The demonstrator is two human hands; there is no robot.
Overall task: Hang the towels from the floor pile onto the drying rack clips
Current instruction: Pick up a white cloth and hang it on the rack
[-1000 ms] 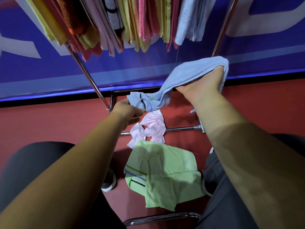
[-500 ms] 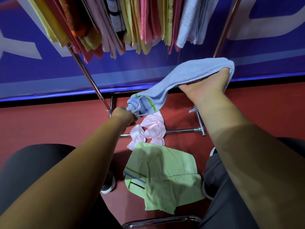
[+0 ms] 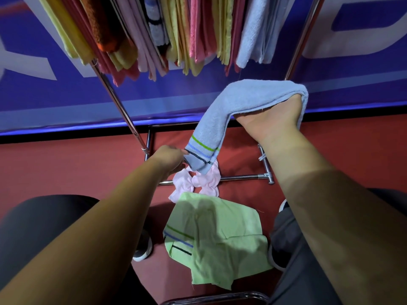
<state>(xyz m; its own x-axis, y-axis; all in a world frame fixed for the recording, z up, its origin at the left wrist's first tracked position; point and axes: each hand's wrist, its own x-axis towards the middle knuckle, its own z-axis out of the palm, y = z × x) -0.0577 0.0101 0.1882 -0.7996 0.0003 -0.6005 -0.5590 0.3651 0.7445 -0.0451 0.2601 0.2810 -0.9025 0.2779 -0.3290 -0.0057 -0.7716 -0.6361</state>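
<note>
Light blue towel (image 3: 246,102) is off the floor and held between both hands in front of the drying rack (image 3: 123,111), below the row of hanging towels (image 3: 198,29). That row fills the rack's upper part: yellow, orange, pink, striped and pale blue cloths packed side by side, their lower edges hanging free.

The light blue towel's long axis slants from upper right to lower left. Its upper end is draped over the right hand (image 3: 271,119). Its striped hem, with green, blue and dark bands, points down and left, just above the pink towel (image 3: 204,181).

The right hand is raised with the heel of the palm showing. The cloth covers its fingers, so whether they are curled or straight cannot be told. The left hand (image 3: 169,157) sits lower, its fingertips pinching the left corner of the striped hem.

On the red floor (image 3: 66,168) the pink towel lies bunched across the rack's chrome base bar. The green towel (image 3: 215,234), which also carries stripes, is spread nearer the person, touching the pink one. A shoe (image 3: 143,247) shows just left of it.
</note>
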